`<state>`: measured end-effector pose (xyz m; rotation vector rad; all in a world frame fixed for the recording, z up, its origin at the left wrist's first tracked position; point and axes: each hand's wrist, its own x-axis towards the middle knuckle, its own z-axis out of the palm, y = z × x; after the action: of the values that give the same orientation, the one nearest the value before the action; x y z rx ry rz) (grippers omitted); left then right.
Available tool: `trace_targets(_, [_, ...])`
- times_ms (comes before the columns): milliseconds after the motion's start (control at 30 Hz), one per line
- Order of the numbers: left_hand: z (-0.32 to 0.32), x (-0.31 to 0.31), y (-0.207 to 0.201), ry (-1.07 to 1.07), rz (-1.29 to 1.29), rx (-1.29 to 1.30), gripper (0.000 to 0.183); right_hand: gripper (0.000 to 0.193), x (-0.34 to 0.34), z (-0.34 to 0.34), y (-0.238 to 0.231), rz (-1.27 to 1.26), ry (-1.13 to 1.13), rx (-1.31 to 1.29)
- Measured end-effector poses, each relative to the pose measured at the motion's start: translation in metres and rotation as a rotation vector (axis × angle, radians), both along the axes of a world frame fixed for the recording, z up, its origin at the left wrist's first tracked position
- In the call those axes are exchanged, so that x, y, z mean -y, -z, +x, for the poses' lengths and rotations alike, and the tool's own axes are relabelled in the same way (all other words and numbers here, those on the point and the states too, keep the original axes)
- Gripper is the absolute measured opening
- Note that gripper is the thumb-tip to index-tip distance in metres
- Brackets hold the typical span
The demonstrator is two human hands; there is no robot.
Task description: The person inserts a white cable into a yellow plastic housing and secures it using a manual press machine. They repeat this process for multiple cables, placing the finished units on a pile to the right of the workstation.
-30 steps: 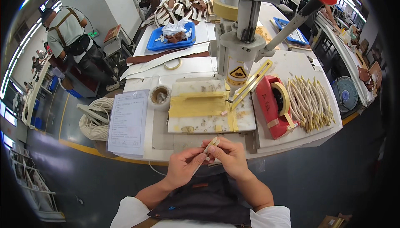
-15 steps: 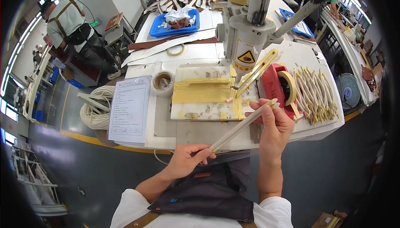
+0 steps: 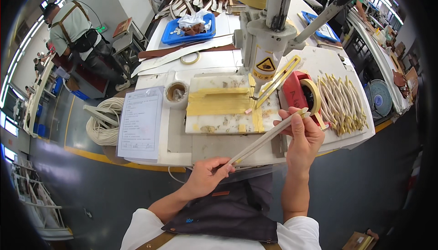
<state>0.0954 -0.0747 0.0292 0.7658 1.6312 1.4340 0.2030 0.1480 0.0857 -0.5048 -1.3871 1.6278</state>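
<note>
A pair of white cords (image 3: 261,142), lying side by side with yellow tape at their ends, stretches slantwise between my hands over the table's front edge. My left hand (image 3: 204,177) pinches the lower end near my apron. Higher up, my right hand (image 3: 303,133) closes its thumb and fingers round the other end, just in front of a red tape dispenser (image 3: 292,89). Beyond the cords lies a stained white board (image 3: 221,124) with yellow tape strips, beneath a grey hand press (image 3: 269,33) with a red-knobbed lever. To the right, many similar taped cords (image 3: 342,104) lie in a bundle.
A coil of white cord (image 3: 104,126) and a printed sheet (image 3: 140,124) are at left, beside a tape roll (image 3: 177,91). A blue tray (image 3: 189,31) and leather strips (image 3: 196,1) lie farther back. One person (image 3: 77,33) stands at far left; a fan (image 3: 379,99) is at right.
The view has shifted slightly. Both hands keep their grip on the cords, which stay at nearly the same slant.
</note>
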Motion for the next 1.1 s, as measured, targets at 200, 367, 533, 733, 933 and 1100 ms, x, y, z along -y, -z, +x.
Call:
trace_targets(200, [0.000,-0.003,-0.001,-0.028,0.023,-0.040,0.023,0.030,0.002,0.001,-0.002,-0.027,-0.006,0.017])
trace_targets(367, [-0.004,-0.004,0.001,-0.063,0.001,-0.145,0.021,0.028,-0.002,0.010,-0.002,-0.097,-0.081,0.004])
trace_targets(533, [-0.005,0.016,-0.012,-0.155,0.111,-0.184,0.020,0.022,-0.049,0.064,-0.022,0.040,0.004,-0.190])
trace_targets(733, [-0.006,0.012,-0.009,-0.103,0.159,-0.134,0.020,0.018,-0.158,0.117,-0.042,0.294,0.645,0.017])
trace_targets(933, [-0.004,0.003,-0.007,-0.085,0.122,-0.105,0.021,0.012,-0.208,0.126,0.020,1.130,1.037,0.819])
trace_targets(1100, [-0.009,0.008,-0.005,-0.107,0.096,-0.099,0.021,0.015,-0.172,0.110,0.003,1.009,0.802,0.846])
